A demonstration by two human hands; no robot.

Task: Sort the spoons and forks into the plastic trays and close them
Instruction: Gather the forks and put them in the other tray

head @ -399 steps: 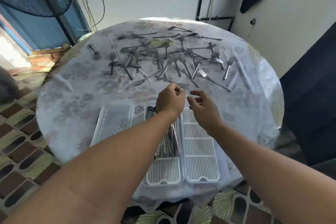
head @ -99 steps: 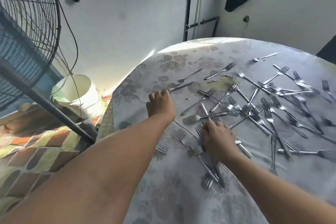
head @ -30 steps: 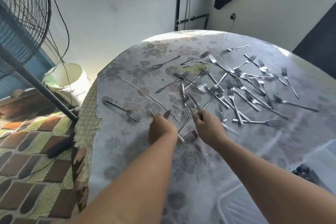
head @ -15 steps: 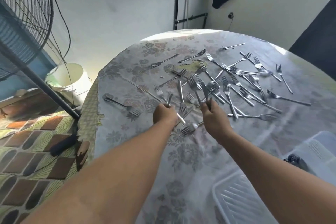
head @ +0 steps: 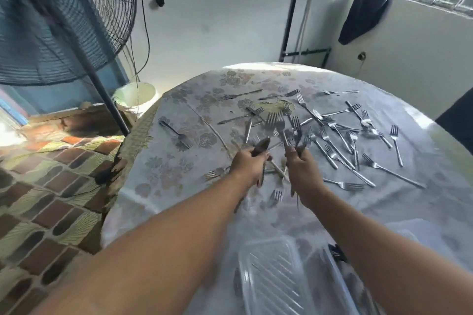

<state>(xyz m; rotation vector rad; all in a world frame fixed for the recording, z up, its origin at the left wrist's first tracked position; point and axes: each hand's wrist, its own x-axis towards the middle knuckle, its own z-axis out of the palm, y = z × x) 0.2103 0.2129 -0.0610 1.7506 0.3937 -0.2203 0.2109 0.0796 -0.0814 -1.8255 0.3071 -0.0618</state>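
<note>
— What does the cutlery look like?

— Thin, shiny stainless-steel forks [head: 340, 133], scattered and overlapping on the round counter [head: 163, 169] under its clear-covered floral cloth. One lone steel fork [head: 176, 133] lies apart toward 10 o'clock of the heap.

— Where do they sit relative to the hands?

— The heap spreads from 12 to 3 o'clock of both hands, just beyond the knuckles. A few strays lie beneath the wrists, tines toward 6 o'clock.

— And the hands themselves?

— The left hand [head: 248, 166] is curled round a steel spoon [head: 259, 147], its bowl poking out toward 12 o'clock. The right hand [head: 303, 169] is clenched round a bunch of upright steel forks [head: 284, 125], tines up; motion blur hides the exact count, perhaps three or four.

— The trays?

— A clear ribbed plastic tray [head: 271, 271] sits at 6 o'clock, near the counter's edge, between the forearms. A second clear tray [head: 414, 230] shows faintly at 4 o'clock.
</note>
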